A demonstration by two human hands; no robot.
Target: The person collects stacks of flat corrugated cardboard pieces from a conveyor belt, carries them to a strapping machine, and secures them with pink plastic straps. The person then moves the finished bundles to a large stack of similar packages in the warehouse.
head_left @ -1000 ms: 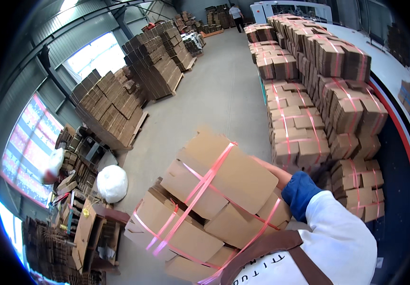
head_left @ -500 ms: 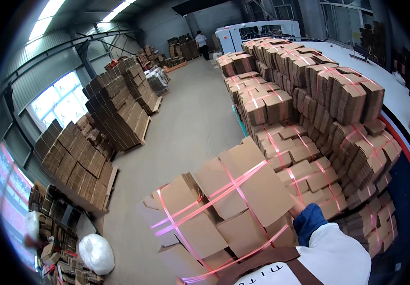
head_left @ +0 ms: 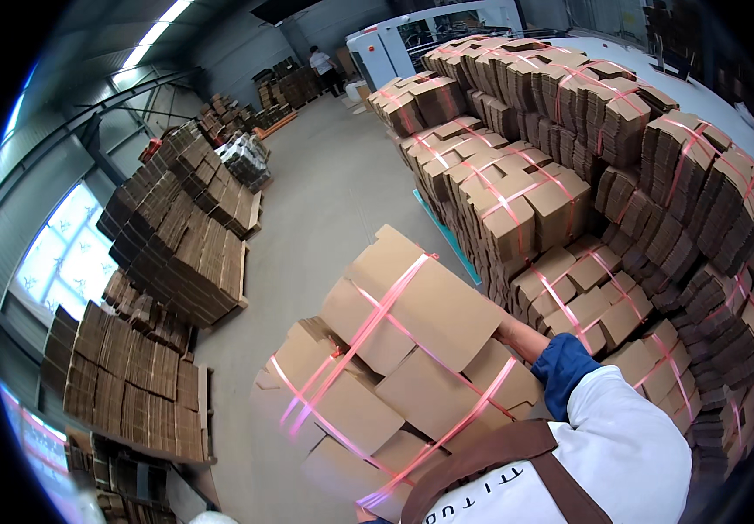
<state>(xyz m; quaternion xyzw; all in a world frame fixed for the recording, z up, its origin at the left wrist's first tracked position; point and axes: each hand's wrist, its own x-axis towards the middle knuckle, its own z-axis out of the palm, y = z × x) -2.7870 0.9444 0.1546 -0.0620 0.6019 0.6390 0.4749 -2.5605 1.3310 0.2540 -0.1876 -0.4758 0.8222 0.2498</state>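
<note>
A large bundle of flattened brown cardboard boxes [head_left: 429, 306], tied with pink plastic straps, is held up in front of my body, tilted and resting near my brown apron. My right hand [head_left: 519, 335] grips its right edge; the fingers are closed around the far side and out of sight. Below a rolled blue cuff, only the wrist and back of that hand show clearly. Of my left hand [head_left: 364, 514], just a sliver appears at the lower edge of the picture, by the bundle's bottom left corner, its fingers hidden.
Strapped cardboard stacks [head_left: 516, 196] rise high at my right, over a teal pallet edge [head_left: 447, 236]. Behind them stands a white machine [head_left: 385, 65]. More cardboard stacks on pallets [head_left: 132, 397] line the left side. A person [head_left: 324, 70] stands far down the grey floor aisle [head_left: 324, 188].
My view has turned right and come closer to the strapped stacks. The bundle stays in my hold, its right end swung slightly up and left in the picture. The distant person has shifted left in view.
</note>
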